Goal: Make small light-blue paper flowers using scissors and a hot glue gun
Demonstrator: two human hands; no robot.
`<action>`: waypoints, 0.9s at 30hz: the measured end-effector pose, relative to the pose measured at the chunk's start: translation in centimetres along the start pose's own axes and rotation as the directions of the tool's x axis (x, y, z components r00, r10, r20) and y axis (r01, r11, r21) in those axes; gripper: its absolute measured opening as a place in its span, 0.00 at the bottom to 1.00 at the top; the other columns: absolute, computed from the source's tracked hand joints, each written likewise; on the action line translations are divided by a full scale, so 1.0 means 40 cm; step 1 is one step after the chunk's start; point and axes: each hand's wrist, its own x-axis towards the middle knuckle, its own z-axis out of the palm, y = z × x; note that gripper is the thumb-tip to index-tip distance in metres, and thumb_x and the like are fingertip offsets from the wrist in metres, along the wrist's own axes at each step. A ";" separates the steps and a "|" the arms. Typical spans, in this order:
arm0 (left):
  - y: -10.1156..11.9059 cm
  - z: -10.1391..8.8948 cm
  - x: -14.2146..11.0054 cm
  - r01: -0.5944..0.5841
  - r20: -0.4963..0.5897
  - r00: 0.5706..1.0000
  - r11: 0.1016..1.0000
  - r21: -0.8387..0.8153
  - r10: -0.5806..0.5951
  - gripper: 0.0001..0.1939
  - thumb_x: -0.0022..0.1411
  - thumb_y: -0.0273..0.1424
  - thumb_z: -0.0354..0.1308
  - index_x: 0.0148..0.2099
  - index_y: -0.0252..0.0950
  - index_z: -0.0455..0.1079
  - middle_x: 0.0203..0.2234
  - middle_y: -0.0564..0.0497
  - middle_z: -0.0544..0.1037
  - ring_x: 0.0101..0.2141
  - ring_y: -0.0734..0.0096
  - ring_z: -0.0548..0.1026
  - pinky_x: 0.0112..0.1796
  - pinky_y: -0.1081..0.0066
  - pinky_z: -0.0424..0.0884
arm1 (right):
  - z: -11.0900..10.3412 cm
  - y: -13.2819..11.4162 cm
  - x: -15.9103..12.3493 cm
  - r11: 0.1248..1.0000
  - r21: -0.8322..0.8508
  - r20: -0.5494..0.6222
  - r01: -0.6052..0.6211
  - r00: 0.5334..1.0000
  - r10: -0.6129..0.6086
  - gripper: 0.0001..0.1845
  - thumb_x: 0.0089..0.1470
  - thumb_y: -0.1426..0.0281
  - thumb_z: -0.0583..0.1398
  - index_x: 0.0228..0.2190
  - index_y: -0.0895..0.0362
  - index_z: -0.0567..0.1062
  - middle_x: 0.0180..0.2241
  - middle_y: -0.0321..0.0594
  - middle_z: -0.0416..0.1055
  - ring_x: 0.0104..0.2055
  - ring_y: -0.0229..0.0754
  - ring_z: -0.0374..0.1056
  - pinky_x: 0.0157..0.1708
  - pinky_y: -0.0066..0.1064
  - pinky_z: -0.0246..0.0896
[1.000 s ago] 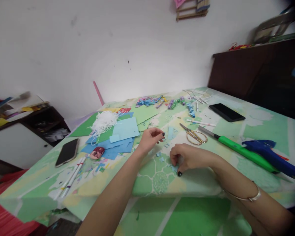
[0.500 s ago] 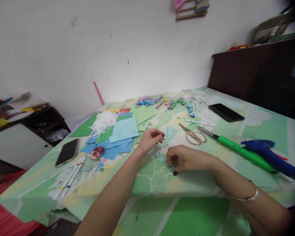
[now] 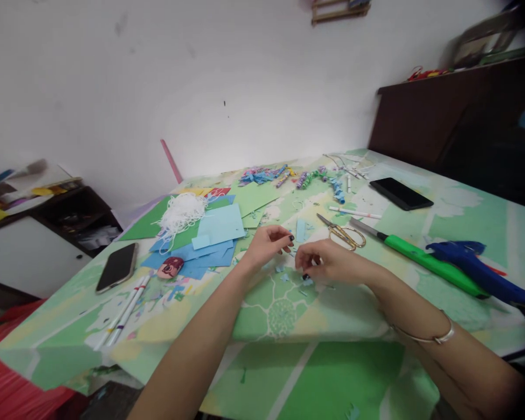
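Note:
Over the near middle of the table, my left hand has its thumb and fingers brought together in a pinch; whatever is between them is too small to make out. Just right of it, my right hand is curled, its fingertips closed at a light blue paper scrap low by the tablecloth. Small blue paper scraps lie between and below the hands. A light blue paper strip rests beyond them. Gold-handled scissors lie beyond my right hand, blades pointing up and left.
To the left are blue paper sheets, white string, a red-pink round item, a phone and white sticks. At right lie a green-handled tool, a blue-handled tool and a black phone. Curled paper pieces sit farther back.
My right hand has moved up and away from the table's near edge, closer to my left hand. Small scraps now show below it. My left hand has barely moved; the view has shifted slightly.

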 end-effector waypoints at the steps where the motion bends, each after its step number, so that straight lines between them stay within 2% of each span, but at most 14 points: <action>1: 0.001 0.001 -0.002 0.005 0.027 1.000 1.000 -0.011 -0.004 0.09 0.50 0.33 0.58 0.30 0.30 0.70 0.21 0.49 0.74 0.22 0.75 0.71 0.24 0.75 0.65 | -0.003 0.005 0.003 0.999 0.052 -0.069 -0.007 0.998 0.010 0.09 0.41 0.78 0.56 0.29 0.57 0.71 0.26 0.35 0.69 0.28 0.35 0.65 0.27 0.25 0.58; 4: 0.006 0.003 -0.010 0.038 0.157 0.987 0.998 -0.058 -0.028 0.14 0.52 0.38 0.56 0.30 0.30 0.70 0.22 0.47 0.75 0.23 0.73 0.72 0.25 0.74 0.66 | -0.011 0.026 0.015 0.965 0.264 -0.267 -0.006 0.960 0.079 0.10 0.42 0.75 0.57 0.32 0.58 0.68 0.26 0.35 0.68 0.28 0.36 0.66 0.28 0.27 0.60; 6: 0.008 0.004 -0.016 0.068 0.225 0.973 0.994 -0.091 -0.046 0.16 0.52 0.40 0.56 0.30 0.29 0.70 0.23 0.45 0.76 0.24 0.73 0.73 0.26 0.74 0.66 | -0.015 0.039 0.021 0.934 0.356 -0.355 0.005 0.926 0.131 0.10 0.42 0.75 0.58 0.32 0.58 0.67 0.25 0.34 0.67 0.27 0.36 0.67 0.28 0.28 0.61; 8: 0.010 0.005 -0.021 0.086 0.248 0.967 0.990 -0.113 -0.056 0.16 0.51 0.40 0.57 0.31 0.29 0.71 0.24 0.44 0.76 0.25 0.72 0.73 0.27 0.74 0.66 | -0.016 0.048 0.025 0.924 0.382 -0.394 0.014 0.907 0.149 0.11 0.42 0.74 0.58 0.32 0.57 0.66 0.25 0.34 0.67 0.26 0.36 0.67 0.28 0.29 0.62; 11: 0.011 0.008 -0.024 0.106 0.254 0.964 0.987 -0.122 -0.072 0.15 0.52 0.38 0.57 0.33 0.29 0.72 0.24 0.45 0.76 0.25 0.72 0.74 0.27 0.75 0.66 | -0.012 0.049 0.026 0.922 0.385 -0.382 0.044 0.917 0.116 0.10 0.42 0.73 0.59 0.32 0.57 0.66 0.25 0.34 0.66 0.26 0.35 0.67 0.28 0.29 0.62; 14: 0.011 0.012 -0.024 0.111 0.241 0.967 0.986 -0.122 -0.080 0.13 0.53 0.36 0.56 0.33 0.30 0.72 0.23 0.46 0.76 0.25 0.73 0.73 0.27 0.75 0.66 | -0.006 0.042 0.026 0.950 0.307 -0.394 0.065 0.917 0.064 0.08 0.44 0.73 0.58 0.31 0.57 0.67 0.25 0.34 0.67 0.27 0.36 0.66 0.28 0.29 0.62; 20: 0.007 0.016 -0.020 0.094 0.225 0.972 0.989 -0.111 -0.067 0.10 0.52 0.32 0.56 0.32 0.30 0.72 0.21 0.47 0.76 0.23 0.74 0.72 0.23 0.76 0.63 | -0.006 0.028 0.020 0.998 0.016 -0.453 0.066 0.890 -0.052 0.07 0.46 0.75 0.56 0.31 0.56 0.68 0.26 0.35 0.70 0.29 0.36 0.67 0.31 0.29 0.61; 27: 0.007 0.015 -0.020 0.078 0.202 0.978 0.988 -0.130 -0.050 0.10 0.52 0.30 0.54 0.29 0.29 0.73 0.22 0.45 0.77 0.22 0.74 0.73 0.23 0.76 0.63 | -0.007 0.016 0.017 0.993 -0.068 -0.482 0.096 0.868 -0.117 0.06 0.47 0.76 0.56 0.30 0.56 0.69 0.25 0.35 0.69 0.28 0.35 0.65 0.29 0.28 0.60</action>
